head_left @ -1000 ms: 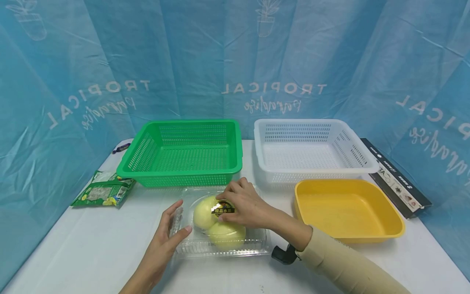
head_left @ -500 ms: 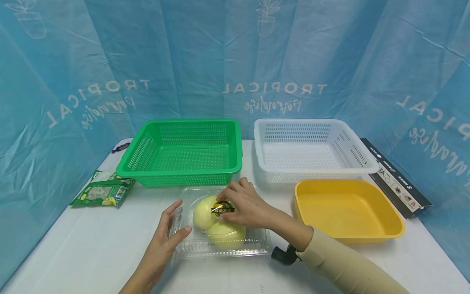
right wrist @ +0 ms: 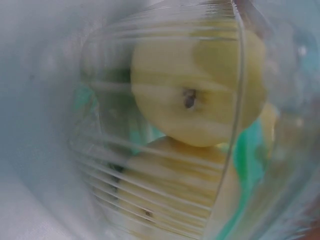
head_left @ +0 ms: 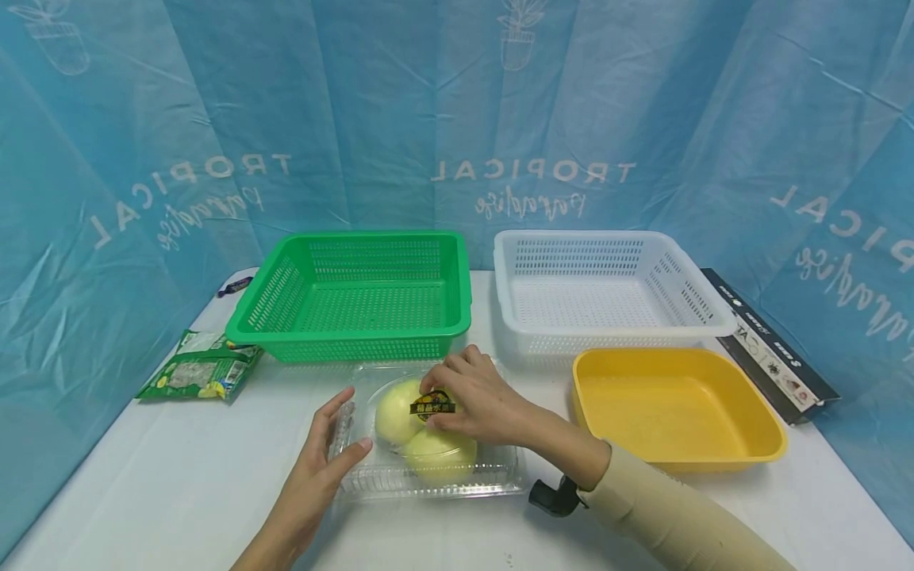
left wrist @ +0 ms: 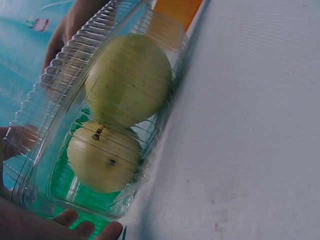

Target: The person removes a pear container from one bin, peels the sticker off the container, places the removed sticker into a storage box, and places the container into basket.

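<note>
A clear plastic clamshell container [head_left: 371, 480] lies in front of me in the head view, with several pale yellow-green round fruits [head_left: 396, 414] inside. On its lid is a black and gold oval label [head_left: 431, 408]. My right hand [head_left: 481, 402] has its fingers bent over the lid, thumb and forefinger pinching the label's right side. At the container's left end, my left hand [head_left: 317, 460] grips it between thumb and fingers. In the left wrist view, fingertips [left wrist: 85, 229] show along the container's end. The right wrist view looks closely through the plastic at fruit [right wrist: 195, 95].
Behind the container stand a green basket [head_left: 350, 349] and a white basket [head_left: 614, 342]. A yellow basin [head_left: 678, 456] is to the right, beside a long black-and-white box [head_left: 774, 353]. A green packet [head_left: 203, 369] and small purple wrapper [head_left: 236, 286] lie left. Blue curtains enclose the table.
Both hands and the container stay nearly in place. The glare on the label has faded, and its printed face now shows more clearly.
</note>
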Action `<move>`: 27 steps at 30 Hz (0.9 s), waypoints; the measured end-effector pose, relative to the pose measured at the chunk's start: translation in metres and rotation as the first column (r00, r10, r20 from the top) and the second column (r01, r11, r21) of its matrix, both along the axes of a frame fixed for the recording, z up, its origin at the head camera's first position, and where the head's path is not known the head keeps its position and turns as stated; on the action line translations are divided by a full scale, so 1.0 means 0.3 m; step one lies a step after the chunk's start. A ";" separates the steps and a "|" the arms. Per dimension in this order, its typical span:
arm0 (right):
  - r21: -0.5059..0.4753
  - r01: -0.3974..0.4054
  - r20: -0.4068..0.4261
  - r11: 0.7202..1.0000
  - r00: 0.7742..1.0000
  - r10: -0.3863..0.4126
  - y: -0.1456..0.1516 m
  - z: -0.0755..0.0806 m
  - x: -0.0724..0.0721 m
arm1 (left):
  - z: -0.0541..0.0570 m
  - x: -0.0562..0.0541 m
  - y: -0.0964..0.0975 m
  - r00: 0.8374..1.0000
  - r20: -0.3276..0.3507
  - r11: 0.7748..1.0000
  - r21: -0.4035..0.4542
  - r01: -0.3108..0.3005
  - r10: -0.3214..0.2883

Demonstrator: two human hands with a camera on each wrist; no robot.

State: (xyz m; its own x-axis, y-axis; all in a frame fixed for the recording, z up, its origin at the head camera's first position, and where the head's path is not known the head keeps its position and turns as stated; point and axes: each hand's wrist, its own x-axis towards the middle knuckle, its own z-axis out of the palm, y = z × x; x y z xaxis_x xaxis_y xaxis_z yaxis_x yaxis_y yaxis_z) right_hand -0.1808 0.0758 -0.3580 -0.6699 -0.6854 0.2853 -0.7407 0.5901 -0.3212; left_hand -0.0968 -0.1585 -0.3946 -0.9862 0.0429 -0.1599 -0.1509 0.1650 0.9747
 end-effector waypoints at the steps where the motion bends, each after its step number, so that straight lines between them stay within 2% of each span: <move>1: -0.001 -0.002 -0.004 1.000 1.000 0.002 0.000 0.000 0.000 | 0.000 0.000 0.000 1.000 -0.001 1.000 0.001 0.000 0.000; 27: -0.013 0.031 0.049 0.999 0.998 -0.030 -0.001 0.004 -0.002 | 0.000 0.001 0.000 1.000 -0.006 1.000 -0.004 -0.002 0.002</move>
